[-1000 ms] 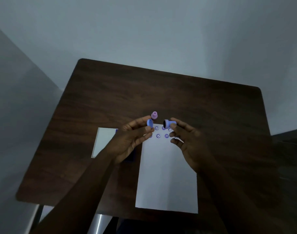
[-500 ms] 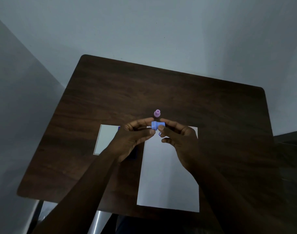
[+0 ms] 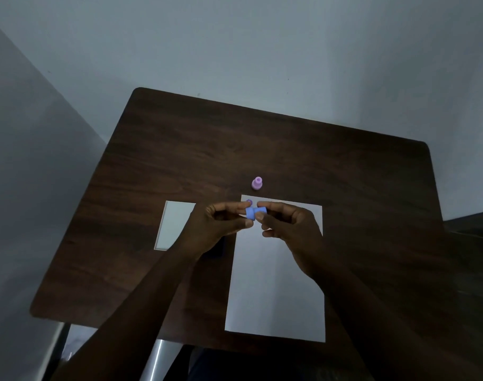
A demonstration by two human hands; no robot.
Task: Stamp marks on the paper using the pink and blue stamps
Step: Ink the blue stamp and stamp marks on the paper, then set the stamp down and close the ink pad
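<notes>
Blue stamp (image 3: 255, 213) between fingers of both hands above paper (image 3: 276, 284); pink stamp (image 3: 257, 183) beyond.

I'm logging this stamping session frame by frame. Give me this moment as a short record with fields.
blue stamp: held between both hands above the paper
left hand: pinches the stamp's left end
right hand: pinches its right end
pink stamp: upright on the table, just beyond the paper's far edge
paper: one mark visible near its far left corner
smaller white sheet: left of the paper
</notes>
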